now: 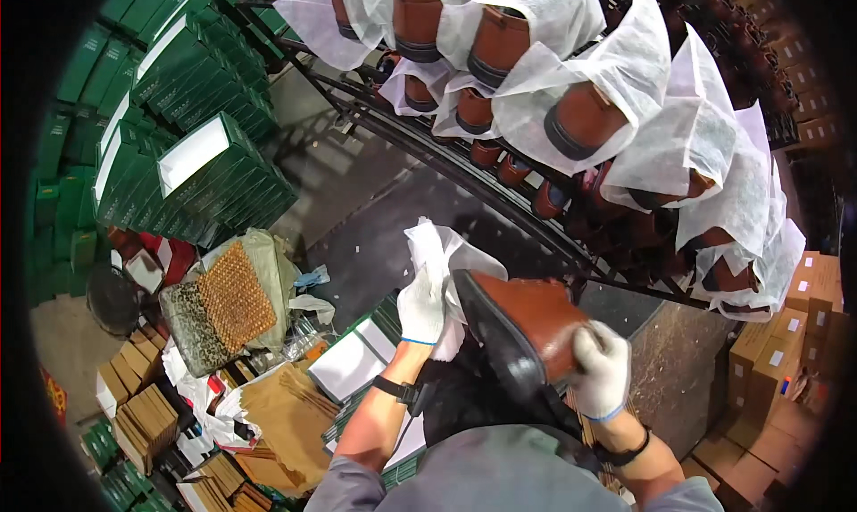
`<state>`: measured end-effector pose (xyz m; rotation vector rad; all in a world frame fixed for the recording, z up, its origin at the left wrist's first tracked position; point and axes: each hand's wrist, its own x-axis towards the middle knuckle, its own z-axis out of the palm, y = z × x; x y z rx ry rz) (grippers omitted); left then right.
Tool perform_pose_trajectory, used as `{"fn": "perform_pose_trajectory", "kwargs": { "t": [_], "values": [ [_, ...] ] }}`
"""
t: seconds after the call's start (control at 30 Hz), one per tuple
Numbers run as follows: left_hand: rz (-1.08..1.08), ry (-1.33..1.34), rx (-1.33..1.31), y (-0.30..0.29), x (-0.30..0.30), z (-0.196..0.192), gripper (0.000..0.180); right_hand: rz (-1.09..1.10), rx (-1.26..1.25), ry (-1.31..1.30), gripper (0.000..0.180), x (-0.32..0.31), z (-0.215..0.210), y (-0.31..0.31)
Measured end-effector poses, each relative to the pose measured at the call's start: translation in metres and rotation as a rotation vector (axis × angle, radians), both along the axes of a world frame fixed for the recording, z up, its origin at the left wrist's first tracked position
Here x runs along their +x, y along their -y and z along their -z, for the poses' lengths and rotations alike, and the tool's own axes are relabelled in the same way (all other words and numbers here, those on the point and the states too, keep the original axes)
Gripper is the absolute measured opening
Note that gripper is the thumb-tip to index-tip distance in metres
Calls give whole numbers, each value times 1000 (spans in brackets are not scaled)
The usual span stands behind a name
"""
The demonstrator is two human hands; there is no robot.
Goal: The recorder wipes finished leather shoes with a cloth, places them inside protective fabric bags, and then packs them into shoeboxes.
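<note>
In my right hand [600,369], gloved in white, is a brown leather shoe [527,320] with a black sole, tilted so its sole faces left. The fingers close on the shoe's right end. My left hand [421,308], also gloved, grips a sheet of white tissue-like wrapping [437,244] just left of the shoe. Part of that wrapping passes behind the shoe. Below my left wrist lie green boxes with white tops [357,360].
A metal rack [393,124] across the far side carries several brown shoes [585,119] draped in white wrapping. Green shoe boxes [201,159] are stacked at the left. A beaded seat pad [237,296] and brown cardboard [286,414] sit lower left; cartons [768,360] stand at right.
</note>
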<state>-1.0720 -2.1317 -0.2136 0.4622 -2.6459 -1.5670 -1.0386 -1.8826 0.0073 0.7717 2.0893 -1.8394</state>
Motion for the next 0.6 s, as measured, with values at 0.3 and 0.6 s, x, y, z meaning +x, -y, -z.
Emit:
{"fn": "perform_pose_trajectory", "kwargs": {
  "t": [0.3, 0.6],
  "values": [
    [288, -42, 6, -33, -2, -71, 33, -866, 609, -545, 24, -27, 56, -8],
    [434, 28, -225, -35, 5, -101, 32, -968, 528, -434, 25, -17, 54, -1]
  ]
}}
